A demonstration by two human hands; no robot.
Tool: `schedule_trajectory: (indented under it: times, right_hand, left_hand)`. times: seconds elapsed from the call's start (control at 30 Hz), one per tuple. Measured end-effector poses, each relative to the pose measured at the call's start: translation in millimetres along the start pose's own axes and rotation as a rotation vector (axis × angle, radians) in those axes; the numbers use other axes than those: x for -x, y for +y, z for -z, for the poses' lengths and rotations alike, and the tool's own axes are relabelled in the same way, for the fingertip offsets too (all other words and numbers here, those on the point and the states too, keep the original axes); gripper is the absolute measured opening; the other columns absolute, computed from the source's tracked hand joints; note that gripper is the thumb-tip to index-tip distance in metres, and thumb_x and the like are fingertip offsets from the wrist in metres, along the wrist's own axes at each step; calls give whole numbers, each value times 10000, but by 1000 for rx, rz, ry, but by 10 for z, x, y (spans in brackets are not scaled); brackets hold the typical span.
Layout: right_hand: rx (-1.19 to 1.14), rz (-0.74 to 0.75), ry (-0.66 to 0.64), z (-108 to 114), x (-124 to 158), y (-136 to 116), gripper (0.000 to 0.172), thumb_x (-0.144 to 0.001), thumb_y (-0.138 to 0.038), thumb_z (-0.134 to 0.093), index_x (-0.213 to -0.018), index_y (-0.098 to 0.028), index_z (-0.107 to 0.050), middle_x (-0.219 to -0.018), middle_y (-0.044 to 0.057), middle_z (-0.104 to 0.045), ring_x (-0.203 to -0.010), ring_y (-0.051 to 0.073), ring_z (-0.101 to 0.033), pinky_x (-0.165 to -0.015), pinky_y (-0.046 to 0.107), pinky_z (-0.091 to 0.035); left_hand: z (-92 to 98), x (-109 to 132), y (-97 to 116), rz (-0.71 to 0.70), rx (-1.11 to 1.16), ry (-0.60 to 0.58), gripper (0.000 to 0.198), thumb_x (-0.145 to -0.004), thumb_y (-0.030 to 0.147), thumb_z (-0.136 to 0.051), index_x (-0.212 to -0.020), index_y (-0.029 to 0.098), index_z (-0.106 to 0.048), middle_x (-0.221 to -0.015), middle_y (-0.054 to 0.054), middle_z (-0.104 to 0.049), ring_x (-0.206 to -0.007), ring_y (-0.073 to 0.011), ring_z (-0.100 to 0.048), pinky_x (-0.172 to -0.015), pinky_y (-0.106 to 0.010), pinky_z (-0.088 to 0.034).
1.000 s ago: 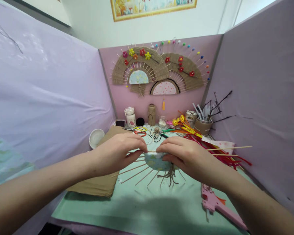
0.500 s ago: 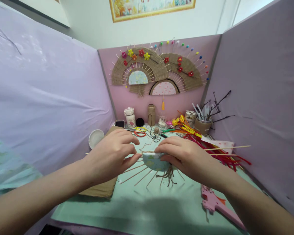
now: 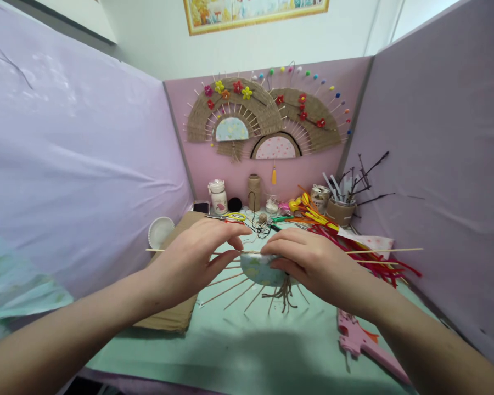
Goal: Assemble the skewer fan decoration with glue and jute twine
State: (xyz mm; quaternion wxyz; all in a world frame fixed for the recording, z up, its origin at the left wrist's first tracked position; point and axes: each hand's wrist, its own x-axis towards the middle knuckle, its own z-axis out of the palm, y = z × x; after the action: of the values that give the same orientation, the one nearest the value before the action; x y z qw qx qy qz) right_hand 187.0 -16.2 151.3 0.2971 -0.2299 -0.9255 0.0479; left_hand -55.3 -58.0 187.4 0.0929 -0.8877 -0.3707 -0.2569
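**Fan in the Making, Held at Its Hub**

Both hands meet over a pale blue half-disc (image 3: 257, 271), which lies on the green tabletop (image 3: 247, 345) directly under the fingertips. The right hand (image 3: 313, 258) curls its fingers over the half-disc's upper edge, thumb tucked beneath, gripping it. The left hand (image 3: 193, 263) closes lightly on a thin wooden skewer (image 3: 152, 250) that runs out past its knuckles.

More skewers (image 3: 226, 291) fan out below the fingers, with a twine tassel (image 3: 284, 293) hanging just under the right thumb. The piece looks light and frail: the sticks would snap or pull loose, so the stiffer hub is the safer place to hold. A pink glue gun (image 3: 362, 343) lies behind the right wrist. No lettering is legible anywhere.
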Motion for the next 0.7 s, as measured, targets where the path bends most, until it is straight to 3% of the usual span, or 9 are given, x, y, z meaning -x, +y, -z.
schedule_trajectory:
  times: [0.23,0.4,0.53,0.7]
  right_hand:
    - [-9,7,-5,0,-5,-8,223,-931,-100,-512,-1059,-201,-664,-988,51,-675,-927,181,-607,-768,288,-481]
    - [-20,29,9,-19,-3,2,195,-937,-110,-531,-1064,-204,-646,-996,38,-678,-936,179,-601,-786,294,-475]
    - [-10,19,15,-36,-9,-6,203,-923,-100,-549,-1078,-210,-620,-1001,36,-678,-943,186,-605,-794,304,-474]
    - [28,-84,19,-10,29,-25,186,-882,-149,-638,-1044,-219,-579,-975,21,-691,-903,192,-643,-736,292,-480]
  left_hand:
    - [-10,25,15,4,-1,-25,301,-911,209,-603,-1206,198,-544,-895,11,-716,-881,-161,-658,-817,-311,-510]
    - [-38,0,97,-7,-74,-5,319,-888,284,-641,-1179,167,-582,-1133,-87,-681,-1069,-220,-631,-899,-359,-514]
    - [-143,-7,120,-53,-101,-64,214,-880,230,-645,-1082,164,-628,-919,-54,-716,-851,-216,-673,-742,-347,-547]
    - [-242,38,88,-142,-156,48,125,-911,201,-589,-991,131,-656,-859,-76,-721,-765,-224,-673,-680,-363,-550]
